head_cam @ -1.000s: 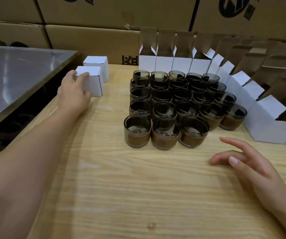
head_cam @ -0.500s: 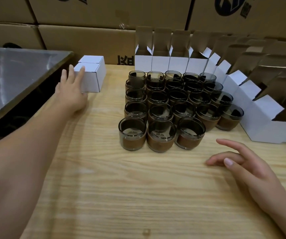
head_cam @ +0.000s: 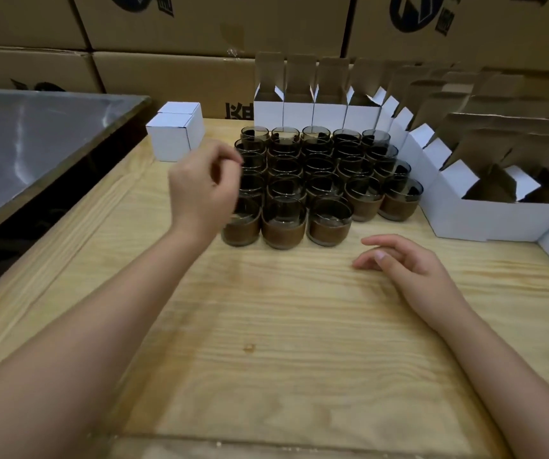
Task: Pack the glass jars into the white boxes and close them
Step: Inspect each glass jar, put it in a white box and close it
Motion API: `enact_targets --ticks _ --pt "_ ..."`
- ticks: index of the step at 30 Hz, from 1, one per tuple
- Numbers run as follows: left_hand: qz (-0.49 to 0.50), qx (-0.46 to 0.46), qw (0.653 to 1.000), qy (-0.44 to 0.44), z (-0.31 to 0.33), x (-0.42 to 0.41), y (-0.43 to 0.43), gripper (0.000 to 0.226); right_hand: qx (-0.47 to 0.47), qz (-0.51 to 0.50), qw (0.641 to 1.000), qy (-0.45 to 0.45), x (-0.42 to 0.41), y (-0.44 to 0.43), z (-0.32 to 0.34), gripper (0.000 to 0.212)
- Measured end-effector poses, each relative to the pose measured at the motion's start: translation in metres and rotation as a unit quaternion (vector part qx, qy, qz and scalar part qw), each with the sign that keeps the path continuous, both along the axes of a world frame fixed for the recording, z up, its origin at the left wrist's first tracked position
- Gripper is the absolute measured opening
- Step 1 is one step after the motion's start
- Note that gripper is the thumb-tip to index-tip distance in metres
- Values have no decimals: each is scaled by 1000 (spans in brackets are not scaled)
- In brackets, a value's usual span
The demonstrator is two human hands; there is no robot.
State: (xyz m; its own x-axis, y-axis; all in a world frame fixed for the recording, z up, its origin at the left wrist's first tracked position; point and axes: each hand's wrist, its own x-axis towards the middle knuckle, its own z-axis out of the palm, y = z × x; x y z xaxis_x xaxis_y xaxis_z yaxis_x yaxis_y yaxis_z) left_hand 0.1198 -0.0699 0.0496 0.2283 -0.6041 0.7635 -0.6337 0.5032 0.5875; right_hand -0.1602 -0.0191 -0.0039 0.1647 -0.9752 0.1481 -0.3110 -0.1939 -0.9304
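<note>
Barely begun, I judge: two closed white boxes [head_cam: 175, 134] sit at ten o'clock; the glass jars [head_cam: 316, 173] crowd twelve, unpacked, before open boxes [head_cam: 299, 109]; left hand [head_cam: 200, 190] loosely curled, empty; right hand [head_cam: 405, 263] relaxed, empty.

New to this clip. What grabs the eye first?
A tight block of dark glass jars with brown bands fills the middle of the wooden table. Behind it, open white boxes line up and curve down its right side; two closed white boxes sit at far left. The left hand, blurred, hovers by the block's left edge, and the right hand rests open on the table.
</note>
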Motion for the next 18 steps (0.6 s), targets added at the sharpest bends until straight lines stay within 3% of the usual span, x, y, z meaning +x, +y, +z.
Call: enact_targets --ticks 5,9,14,16,18 --pt "-116 45 990 71 -17 -81 37 19 0 0 1000 2 -1 0 0 21" --pt "-112 170 972 116 -51 -108 46 20 1 1 1000 2 0 1 2 20" --pt "-97 217 962 134 -60 -108 39 21 -4 -2 1000 28 2 0 1 20" --pt "-87 220 960 151 -59 -107 37 22 -10 -16 998 64 7 -2 0 30" --pt "-82 220 959 158 -60 -106 35 22 -12 -43 994 98 15 -9 2 53"
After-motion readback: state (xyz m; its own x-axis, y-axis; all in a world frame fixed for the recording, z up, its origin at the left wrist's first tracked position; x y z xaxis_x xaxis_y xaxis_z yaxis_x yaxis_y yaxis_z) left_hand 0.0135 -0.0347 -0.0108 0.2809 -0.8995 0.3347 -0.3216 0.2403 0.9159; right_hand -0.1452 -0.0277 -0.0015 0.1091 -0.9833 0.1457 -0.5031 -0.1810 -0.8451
